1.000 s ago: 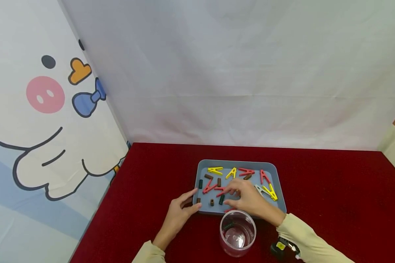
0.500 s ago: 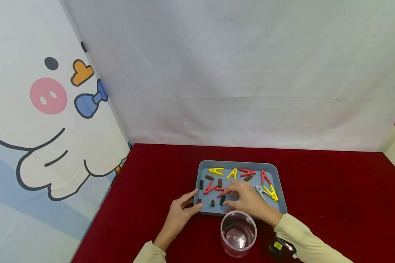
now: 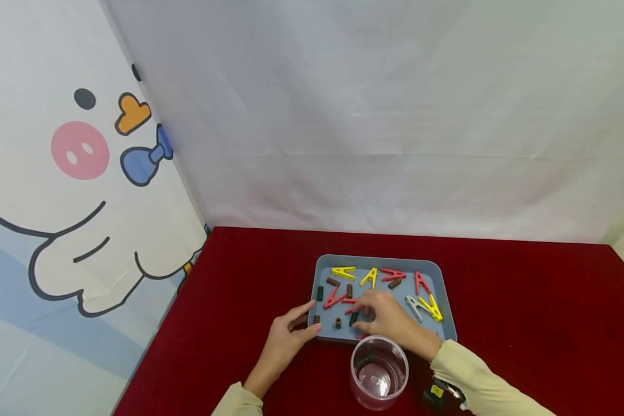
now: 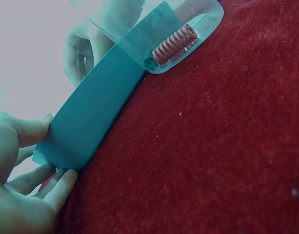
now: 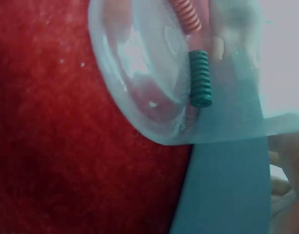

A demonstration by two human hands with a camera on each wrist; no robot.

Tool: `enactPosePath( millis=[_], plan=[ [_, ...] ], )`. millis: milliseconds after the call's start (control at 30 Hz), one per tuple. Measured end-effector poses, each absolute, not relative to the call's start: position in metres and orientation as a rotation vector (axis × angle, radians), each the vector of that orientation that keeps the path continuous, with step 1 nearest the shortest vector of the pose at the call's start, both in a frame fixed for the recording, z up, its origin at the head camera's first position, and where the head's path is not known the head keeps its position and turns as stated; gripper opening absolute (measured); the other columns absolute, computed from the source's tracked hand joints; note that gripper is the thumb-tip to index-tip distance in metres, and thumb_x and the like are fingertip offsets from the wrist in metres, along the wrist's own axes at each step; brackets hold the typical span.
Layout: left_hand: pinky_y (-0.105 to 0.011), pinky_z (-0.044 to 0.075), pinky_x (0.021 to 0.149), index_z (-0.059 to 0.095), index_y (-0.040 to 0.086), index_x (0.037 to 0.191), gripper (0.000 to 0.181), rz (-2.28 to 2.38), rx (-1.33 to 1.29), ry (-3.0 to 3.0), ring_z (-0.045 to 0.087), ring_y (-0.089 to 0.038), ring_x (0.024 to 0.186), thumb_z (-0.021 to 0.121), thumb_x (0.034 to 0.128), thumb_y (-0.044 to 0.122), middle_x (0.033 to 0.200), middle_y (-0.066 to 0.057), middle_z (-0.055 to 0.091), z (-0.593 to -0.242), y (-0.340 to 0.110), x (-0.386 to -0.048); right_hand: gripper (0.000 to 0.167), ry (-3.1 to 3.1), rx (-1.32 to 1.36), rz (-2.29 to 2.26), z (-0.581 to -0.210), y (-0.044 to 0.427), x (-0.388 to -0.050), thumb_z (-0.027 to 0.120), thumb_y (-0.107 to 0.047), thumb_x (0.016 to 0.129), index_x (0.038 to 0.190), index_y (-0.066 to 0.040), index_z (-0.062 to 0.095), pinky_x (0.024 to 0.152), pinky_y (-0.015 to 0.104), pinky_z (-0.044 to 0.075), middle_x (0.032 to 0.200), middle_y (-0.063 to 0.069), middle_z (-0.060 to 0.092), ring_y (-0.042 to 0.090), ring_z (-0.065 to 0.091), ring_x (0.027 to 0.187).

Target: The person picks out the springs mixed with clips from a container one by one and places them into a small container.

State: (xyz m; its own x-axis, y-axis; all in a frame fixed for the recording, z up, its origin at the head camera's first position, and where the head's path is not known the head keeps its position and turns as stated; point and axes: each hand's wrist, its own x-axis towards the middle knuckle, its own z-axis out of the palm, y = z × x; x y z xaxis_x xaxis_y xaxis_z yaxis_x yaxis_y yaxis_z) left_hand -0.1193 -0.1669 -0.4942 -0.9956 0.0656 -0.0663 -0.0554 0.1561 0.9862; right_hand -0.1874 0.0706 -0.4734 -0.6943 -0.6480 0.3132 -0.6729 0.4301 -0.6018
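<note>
Barely changed | your right hand stays by green spring, grip unclear | left hand holds tray | pick looks unfinished

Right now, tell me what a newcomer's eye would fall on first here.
Probably the large cartoon figure with its pink oval, on the left side of the head view. Next, likely the blue-grey tray of red and yellow clips on the dark red cloth, the right hand over it. Nearer the camera stands a clear cup with springs inside.
</note>
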Motion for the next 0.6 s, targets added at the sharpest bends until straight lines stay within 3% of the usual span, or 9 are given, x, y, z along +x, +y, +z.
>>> enactPosePath(
  millis=[600],
  plan=[
    [-0.034,0.049,0.086,0.052,0.008,0.136,0.053,1.993,0.002,2.286,0.05,-0.032,0.119,0.07,0.0864,0.013,0.137,-0.015,0.048,-0.4865,-0.1663,-0.1174,0.023,-2.558,1.214,1.045,-0.4817,0.0654,-0.1857,0.086,-0.011,0.067,0.082,-0.007,0.069,0.056,0.021,0.043,0.078,0.001,0.061,0.012,0.053,0.066]
  ],
)
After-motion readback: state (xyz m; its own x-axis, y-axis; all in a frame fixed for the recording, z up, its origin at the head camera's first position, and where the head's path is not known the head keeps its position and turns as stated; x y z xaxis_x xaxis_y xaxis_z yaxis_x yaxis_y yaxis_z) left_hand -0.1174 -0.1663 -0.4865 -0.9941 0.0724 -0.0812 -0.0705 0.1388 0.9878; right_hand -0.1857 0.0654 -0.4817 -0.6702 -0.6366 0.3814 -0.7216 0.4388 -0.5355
